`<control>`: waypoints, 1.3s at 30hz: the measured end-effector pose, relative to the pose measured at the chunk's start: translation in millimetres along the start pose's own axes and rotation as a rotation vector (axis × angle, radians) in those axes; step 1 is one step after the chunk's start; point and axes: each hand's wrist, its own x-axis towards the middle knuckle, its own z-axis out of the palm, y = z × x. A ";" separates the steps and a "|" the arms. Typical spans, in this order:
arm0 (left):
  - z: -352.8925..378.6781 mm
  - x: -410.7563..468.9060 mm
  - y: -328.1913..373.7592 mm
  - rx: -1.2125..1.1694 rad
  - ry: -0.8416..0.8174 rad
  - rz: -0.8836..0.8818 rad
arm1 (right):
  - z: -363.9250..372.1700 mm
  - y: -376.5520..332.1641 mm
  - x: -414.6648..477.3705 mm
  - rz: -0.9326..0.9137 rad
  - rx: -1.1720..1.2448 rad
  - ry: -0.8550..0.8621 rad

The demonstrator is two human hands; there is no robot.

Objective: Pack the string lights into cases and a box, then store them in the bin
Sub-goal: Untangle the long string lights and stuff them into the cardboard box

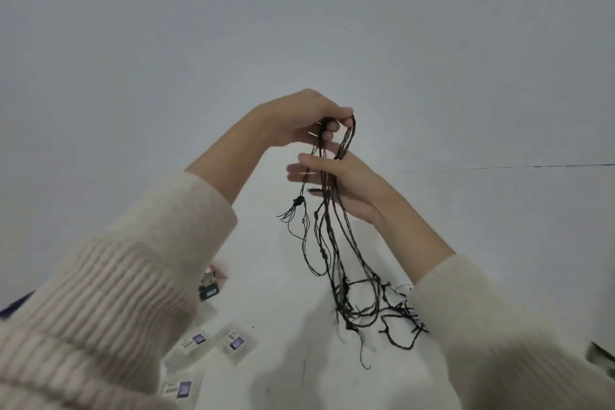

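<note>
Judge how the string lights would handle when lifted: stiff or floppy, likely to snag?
Probably floppy: the string lights hang limp from the left hand. Likely light: that one grip carries them. The tangled lower ends could snag.

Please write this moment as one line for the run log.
string lights: held up | left hand: grips loop tops | right hand: open, strands across palm | tail: tangled on white surface | clear cases: lower left

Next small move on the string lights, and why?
Probably slide the right hand down the string lights to lift another loop to the left hand: the left pinches the gathered top, the right lies open against the strands, and the tail lies tangled below.
</note>
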 end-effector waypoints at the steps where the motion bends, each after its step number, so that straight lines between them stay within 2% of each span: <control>1: -1.9 0.4 -1.0 -0.038 0.031 -0.010 | 2.7 7.7 -1.4 0.034 0.061 -0.016; 3: -8.5 0.7 -4.2 -0.128 0.085 -0.022 | 4.5 19.9 -8.5 0.102 0.124 -0.058; 9: -30.7 -2.3 -33.5 -0.459 0.242 -0.042 | -11.3 32.3 -16.8 0.208 -0.046 -0.029; 14: -33.2 -14.6 -69.7 -0.716 0.334 -0.096 | -21.7 35.9 -10.9 0.288 -0.484 -0.013; 18: -40.8 -36.1 -107.8 -1.011 0.379 -0.280 | -34.8 35.7 0.7 0.294 -0.981 0.073; 22: -33.7 -48.6 -158.2 -0.973 0.337 -0.491 | -40.0 32.8 17.4 0.157 -1.202 0.146; 24: -26.6 -47.1 -176.7 -0.764 0.367 -0.568 | -34.4 32.0 25.7 0.099 -1.275 0.128; 26: -21.7 -39.4 -185.9 -0.484 0.500 -0.520 | -24.3 32.8 34.7 0.068 -1.356 0.079; 28: -20.5 -30.1 -179.5 -0.340 0.572 -0.332 | -11.5 35.6 44.5 0.055 -1.418 0.014; 31: -20.4 -23.2 -160.4 -0.250 0.448 -0.074 | 8.9 41.1 59.3 0.024 -1.397 -0.089; 34: -21.8 -19.9 -159.1 -0.205 0.280 0.042 | 27.5 48.5 74.1 -0.028 -1.213 -0.165; 36: -27.0 -18.9 -166.1 -0.211 0.261 0.035 | 40.3 53.7 84.9 -0.083 -1.059 -0.184; 39: -42.3 -19.4 -181.5 -0.502 0.262 0.014 | 60.7 61.3 103.6 -0.159 -0.985 -0.145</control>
